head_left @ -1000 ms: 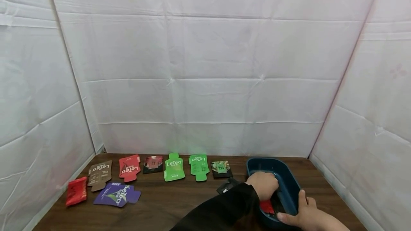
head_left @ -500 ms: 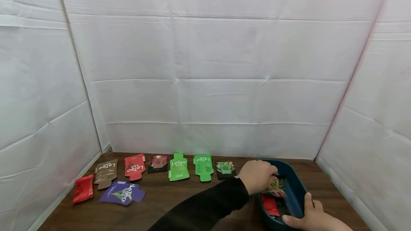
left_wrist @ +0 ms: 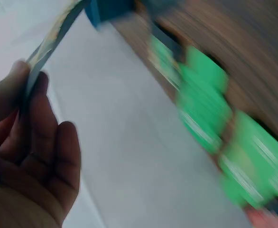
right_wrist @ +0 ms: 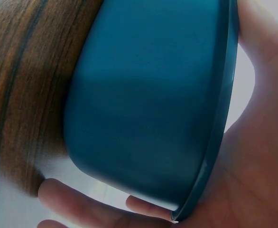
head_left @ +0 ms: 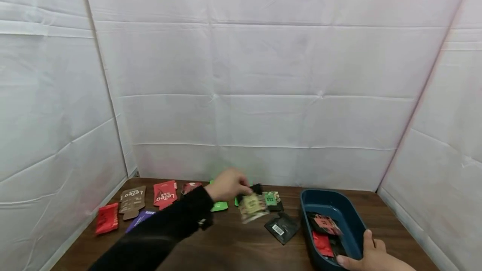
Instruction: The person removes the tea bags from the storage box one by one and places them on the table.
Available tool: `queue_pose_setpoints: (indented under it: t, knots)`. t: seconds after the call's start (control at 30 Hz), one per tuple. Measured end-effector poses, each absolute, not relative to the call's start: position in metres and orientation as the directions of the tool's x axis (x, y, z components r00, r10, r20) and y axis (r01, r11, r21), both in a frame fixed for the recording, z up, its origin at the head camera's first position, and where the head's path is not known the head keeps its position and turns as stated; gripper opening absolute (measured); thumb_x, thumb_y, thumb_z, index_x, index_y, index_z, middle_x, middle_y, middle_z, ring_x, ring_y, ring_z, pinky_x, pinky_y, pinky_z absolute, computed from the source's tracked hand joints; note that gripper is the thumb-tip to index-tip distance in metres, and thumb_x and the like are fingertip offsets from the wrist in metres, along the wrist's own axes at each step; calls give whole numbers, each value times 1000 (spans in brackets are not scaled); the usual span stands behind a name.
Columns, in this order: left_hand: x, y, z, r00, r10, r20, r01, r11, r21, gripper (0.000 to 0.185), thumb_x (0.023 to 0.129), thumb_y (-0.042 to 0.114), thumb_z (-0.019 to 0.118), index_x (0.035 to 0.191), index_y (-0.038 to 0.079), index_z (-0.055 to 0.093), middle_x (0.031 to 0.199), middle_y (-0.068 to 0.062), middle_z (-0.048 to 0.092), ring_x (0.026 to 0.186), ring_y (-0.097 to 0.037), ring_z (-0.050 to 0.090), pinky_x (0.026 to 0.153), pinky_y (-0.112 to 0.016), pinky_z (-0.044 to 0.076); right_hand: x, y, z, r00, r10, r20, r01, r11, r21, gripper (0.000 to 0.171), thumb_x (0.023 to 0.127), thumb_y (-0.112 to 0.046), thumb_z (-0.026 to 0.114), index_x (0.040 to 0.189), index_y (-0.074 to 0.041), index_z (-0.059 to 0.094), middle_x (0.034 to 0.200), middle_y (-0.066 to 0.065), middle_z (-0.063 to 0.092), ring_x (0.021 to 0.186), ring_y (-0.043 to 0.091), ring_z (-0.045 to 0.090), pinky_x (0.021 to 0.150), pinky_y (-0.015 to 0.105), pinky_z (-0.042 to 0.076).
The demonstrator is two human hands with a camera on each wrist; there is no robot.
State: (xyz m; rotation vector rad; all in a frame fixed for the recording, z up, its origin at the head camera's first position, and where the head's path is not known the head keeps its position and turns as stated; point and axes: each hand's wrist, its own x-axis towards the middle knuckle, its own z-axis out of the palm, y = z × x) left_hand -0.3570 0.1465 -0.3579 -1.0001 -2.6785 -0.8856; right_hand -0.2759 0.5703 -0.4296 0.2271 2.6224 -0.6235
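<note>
- Head view: the left hand (head_left: 230, 185) is pinching a patterned sachet (head_left: 254, 207) between thumb and fingers near its upper edge, the lower part hanging free above the desk (head_left: 233, 248).
- Position: the sachet is hanging tilted in front of the desk's back row, just beside a green-labelled black sachet (head_left: 273, 200), while a dark sachet (head_left: 282, 228) is lying near it toward the blue tub (head_left: 327, 200).
- Right hand (head_left: 376, 258): thumb and fingers are straddling the tub rim; this grip is probably serving to brace the tub.
- Pinch: the left wrist view is showing the sachet edge-on; an edge hold is leaving most of its face uncovered, which is likely suiting a flat placement.
- Height: clearance is appearing tight, so lowering too early is risking a nudge to neighbouring sachets.
- Release: levelling the sachet before opening the fingers is likely preventing overlap or a folded corner.
- Limits: blur is obscuring the sachet's print, and the sleeve is hiding part of a purple packet (head_left: 140, 219).
</note>
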Motion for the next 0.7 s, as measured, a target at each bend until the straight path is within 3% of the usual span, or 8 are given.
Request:
queue_pose_setpoints:
  t: [0.13, 0.3, 0.5, 0.7]
  knots:
    - [-363, 82, -371, -828, 495, 264, 558, 677, 480, 13, 91, 15, 75, 80, 8, 75, 73, 6, 62, 65, -10, 50, 62, -29, 43, -275, 573, -429, -893, 56, -446, 256, 879, -402, 149, 70, -81, 68, 140, 26, -9, 123, 57, 17, 114, 74, 30, 86, 77, 35]
    - [-364, 29, -390, -890, 432, 145, 439, 727, 528, 5, 90, 5, 72, 88, 4, 77, 87, 0, 69, 77, -14, 59, 71, -33, 49, -273, 577, -428, -889, 53, -455, 259, 877, -404, 148, 71, -81, 67, 139, 26, -9, 124, 57, 16, 114, 74, 29, 86, 78, 35]
    - [-364, 9, -410, -942, 332, 57, 310, 790, 529, 5, 87, 4, 75, 83, 5, 73, 83, 0, 66, 73, -13, 56, 70, -34, 49, -271, 577, -425, -891, 55, -450, 240, 899, -365, 144, 74, -80, 64, 138, 29, -6, 120, 57, 20, 110, 74, 33, 84, 78, 36]
    - [-369, 3, -428, -965, 252, 72, 256, 849, 462, 4, 84, 5, 78, 83, 3, 75, 84, -4, 69, 77, -18, 62, 73, -38, 52, -269, 577, -423, -891, 39, -453, 232, 895, -381, 142, 76, -78, 64, 138, 28, -8, 124, 60, 14, 112, 77, 28, 84, 79, 35]
